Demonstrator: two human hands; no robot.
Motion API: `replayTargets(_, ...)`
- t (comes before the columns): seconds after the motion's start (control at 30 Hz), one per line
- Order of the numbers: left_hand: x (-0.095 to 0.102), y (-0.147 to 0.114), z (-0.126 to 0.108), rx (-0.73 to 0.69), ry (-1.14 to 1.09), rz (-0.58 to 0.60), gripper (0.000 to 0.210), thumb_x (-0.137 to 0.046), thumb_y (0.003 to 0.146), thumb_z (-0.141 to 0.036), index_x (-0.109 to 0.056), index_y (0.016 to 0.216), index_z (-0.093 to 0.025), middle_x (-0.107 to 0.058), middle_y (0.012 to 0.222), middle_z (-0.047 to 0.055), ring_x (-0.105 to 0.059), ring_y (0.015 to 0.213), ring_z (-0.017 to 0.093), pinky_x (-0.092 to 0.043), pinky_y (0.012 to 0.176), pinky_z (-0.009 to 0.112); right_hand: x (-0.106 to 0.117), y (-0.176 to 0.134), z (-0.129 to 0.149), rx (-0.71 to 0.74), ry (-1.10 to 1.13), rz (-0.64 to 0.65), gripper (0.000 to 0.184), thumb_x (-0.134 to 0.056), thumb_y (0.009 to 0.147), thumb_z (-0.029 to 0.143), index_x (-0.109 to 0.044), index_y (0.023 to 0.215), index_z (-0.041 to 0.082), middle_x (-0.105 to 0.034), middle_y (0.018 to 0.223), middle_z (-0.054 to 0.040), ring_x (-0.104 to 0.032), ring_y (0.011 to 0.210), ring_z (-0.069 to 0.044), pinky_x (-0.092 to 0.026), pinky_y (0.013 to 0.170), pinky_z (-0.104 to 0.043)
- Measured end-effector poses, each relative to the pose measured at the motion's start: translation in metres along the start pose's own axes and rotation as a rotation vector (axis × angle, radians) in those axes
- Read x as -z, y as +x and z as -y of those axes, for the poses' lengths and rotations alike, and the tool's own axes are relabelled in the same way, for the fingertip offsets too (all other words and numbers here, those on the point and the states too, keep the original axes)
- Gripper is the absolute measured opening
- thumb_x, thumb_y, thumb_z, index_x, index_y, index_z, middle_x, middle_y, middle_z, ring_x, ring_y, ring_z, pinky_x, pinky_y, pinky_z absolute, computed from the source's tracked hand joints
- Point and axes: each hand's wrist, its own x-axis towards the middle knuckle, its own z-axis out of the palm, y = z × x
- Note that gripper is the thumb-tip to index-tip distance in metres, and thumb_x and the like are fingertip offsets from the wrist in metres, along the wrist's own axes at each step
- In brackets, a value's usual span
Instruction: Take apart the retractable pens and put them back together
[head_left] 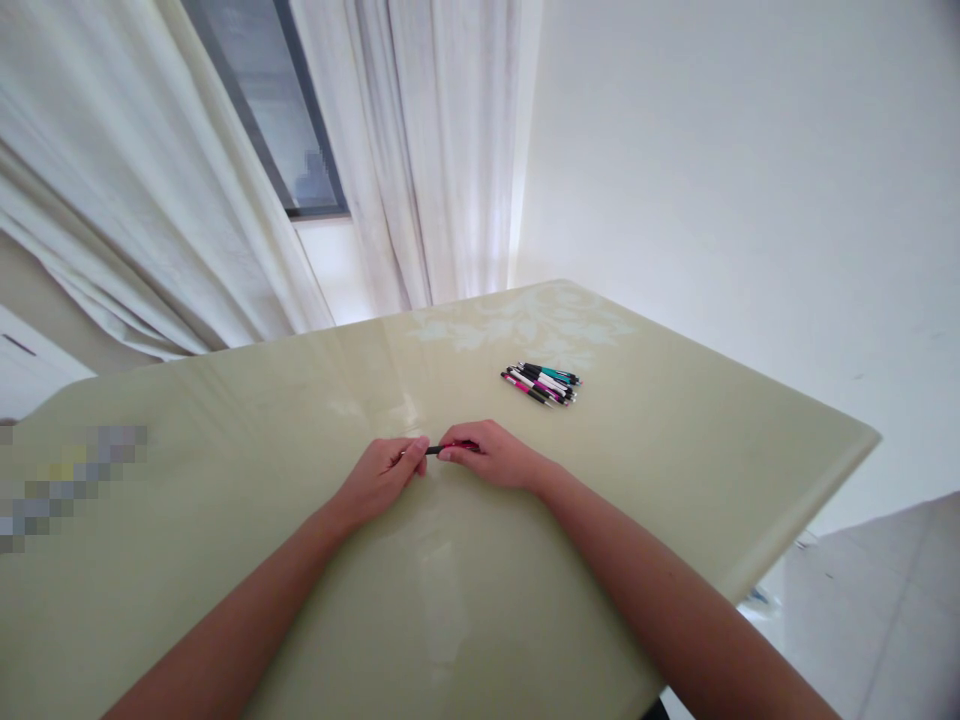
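Head view: left fingers (415, 452) and right fingers (459, 432) pinch a dark pen (433, 450) near opposite ends.

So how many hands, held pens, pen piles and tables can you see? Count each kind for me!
Hands: 2 (left hand, right hand)
Held pen: 1, between both hands
Pen pile: 1, its pens too bunched to count surely
Table: 1
Total: 5, counting the pile as one
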Motion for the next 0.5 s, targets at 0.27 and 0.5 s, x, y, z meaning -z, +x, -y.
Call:
replayTargets(0.27,-0.0002,0.0022,0.0030,0.035,0.041,-0.020,0.062,-0.037,0.101,-0.056,-0.056,0.057,-0.018,-0.045,0.051,-0.003,-0.044,0.053,0.014,-0.033,0.057,0.026,-0.0010,-0.0009,-0.0018,-0.008,-0.006,0.029,0.022,-0.059,0.099,0.035,-0.072,0.097,0.017,-0.065,0.075,0.0013,-0.054,0.068,-0.013,-0.038,0.066,-0.022)
replayTargets(0.5,-0.0007,0.0018,0.0028,0.031,0.048,-0.009,0.059,-0.041,0.099,-0.057,-0.057,0.058,-0.018,-0.045,0.052,-0.004,-0.043,0.053,0.013,-0.031,0.055,0.025,0.0012,-0.0017,-0.0019,-0.029,0.014,0.018,0.022,-0.060,0.098,0.034,-0.072,0.097,0.017,-0.064,0.075,0.0015,-0.053,0.068,-0.013,-0.038,0.066,-0.022)
